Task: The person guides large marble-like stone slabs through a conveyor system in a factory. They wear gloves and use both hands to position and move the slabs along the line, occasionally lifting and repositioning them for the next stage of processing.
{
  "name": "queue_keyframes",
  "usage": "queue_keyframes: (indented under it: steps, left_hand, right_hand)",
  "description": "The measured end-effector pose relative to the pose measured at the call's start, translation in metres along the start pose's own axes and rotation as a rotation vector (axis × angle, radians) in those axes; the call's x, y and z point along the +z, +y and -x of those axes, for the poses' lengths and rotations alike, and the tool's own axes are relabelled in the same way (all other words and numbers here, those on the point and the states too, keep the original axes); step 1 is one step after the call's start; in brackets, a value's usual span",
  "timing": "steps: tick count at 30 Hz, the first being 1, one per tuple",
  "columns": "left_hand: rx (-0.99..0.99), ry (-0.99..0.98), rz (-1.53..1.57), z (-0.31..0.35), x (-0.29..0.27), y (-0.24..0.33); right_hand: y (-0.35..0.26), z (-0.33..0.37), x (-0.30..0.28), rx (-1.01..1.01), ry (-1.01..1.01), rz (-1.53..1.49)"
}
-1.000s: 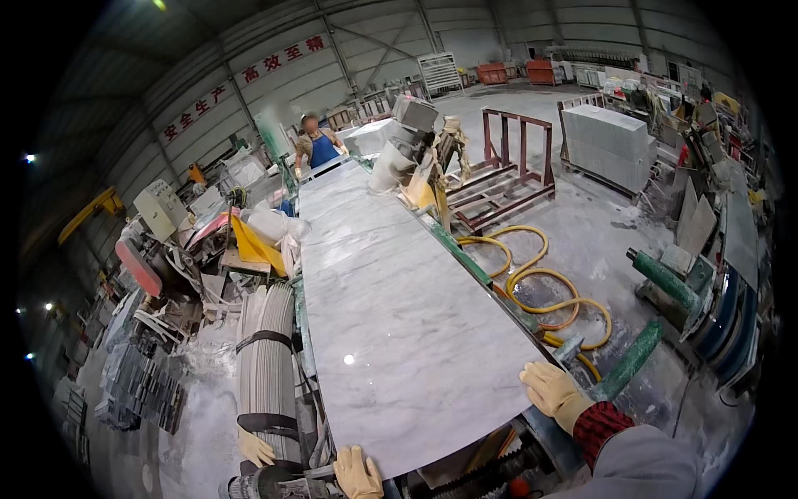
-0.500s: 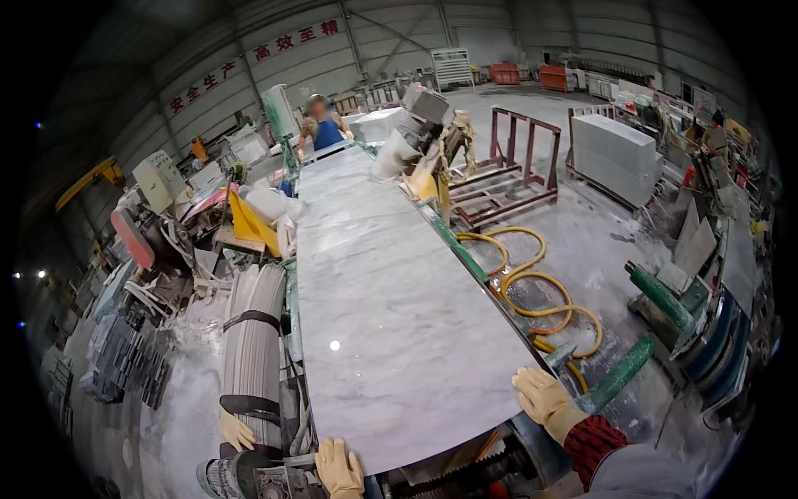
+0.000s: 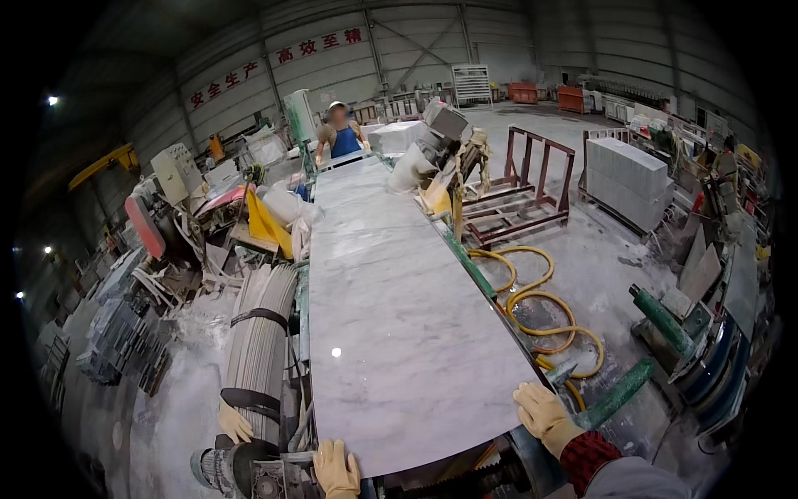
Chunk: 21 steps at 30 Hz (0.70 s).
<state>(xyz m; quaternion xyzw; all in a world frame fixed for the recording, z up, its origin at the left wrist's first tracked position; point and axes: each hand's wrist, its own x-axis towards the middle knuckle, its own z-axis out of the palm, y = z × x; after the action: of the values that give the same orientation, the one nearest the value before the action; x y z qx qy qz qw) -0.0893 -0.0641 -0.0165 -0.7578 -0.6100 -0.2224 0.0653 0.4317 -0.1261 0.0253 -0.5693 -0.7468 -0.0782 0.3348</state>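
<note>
A long polished white-grey marble slab (image 3: 399,358) lies flat on a green-framed machine bed, running from me to the far end. My right hand (image 3: 544,418), in a cream rubber glove and a red-black knit cuff, rests with fingers laid over the slab's near right corner. At the near left corner is my left hand (image 3: 337,471), in a matching glove, its fingers stretched forward beside the slab's edge and the thumb apart. Neither hand has lifted the slab. A loose cream glove (image 3: 235,423) lies by the strapped bundle, left of my left hand.
A ribbed grey bundle with black straps (image 3: 259,345) and a motor (image 3: 218,470) flank the left side. Yellow hose (image 3: 540,308) coils on the right floor, near a green roller (image 3: 615,393) and a dark red rack (image 3: 519,195). A person in a blue apron (image 3: 343,141) stands beyond the slab.
The whole view has shifted slightly down and right. Both my hands keep their places at the slab's near corners. The far person's head is now more upright.
</note>
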Motion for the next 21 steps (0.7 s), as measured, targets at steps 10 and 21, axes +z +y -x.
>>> queue_keyframes:
  steps: [10,21]
  left_hand:
    - [-0.011,-0.028,0.05,-0.008,-0.016,0.01]
    - [-0.062,-0.06,0.037,0.003,-0.012,0.006]
  right_hand:
    - [-0.005,0.0,-0.006,-0.003,-0.016,0.03]
    - [-0.008,0.0,-0.006,-0.042,0.005,0.02]
